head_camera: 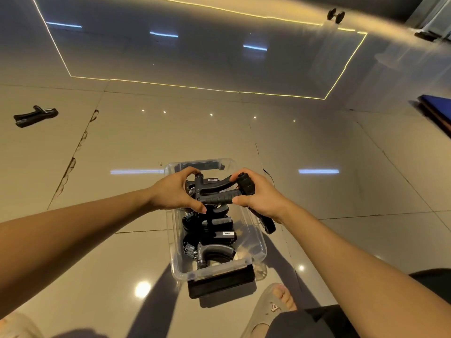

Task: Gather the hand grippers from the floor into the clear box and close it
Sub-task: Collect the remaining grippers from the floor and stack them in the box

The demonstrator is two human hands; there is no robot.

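Upper left of the frame, one stray hand gripper [35,115] lies on the floor [170,137], well apart from everything else. Moving in, the left hand [174,189] has its grip curled round the spring end of the held gripper [214,195], right above the clear box [256,250]. The right hand [260,196] wraps its grip on the ribbed handle tips, and a second gripper [264,222] seems to dangle from that same hand. These look stiff, light, awkwardly forked. The ribbed handles are the sure hold; the spring end looks slicker. Count: one on the floor, one or two in hand, and at least three in the piled grippers [210,242] inside the box, though I can't tell the exact number. Upper right, one dumbbell [336,14].
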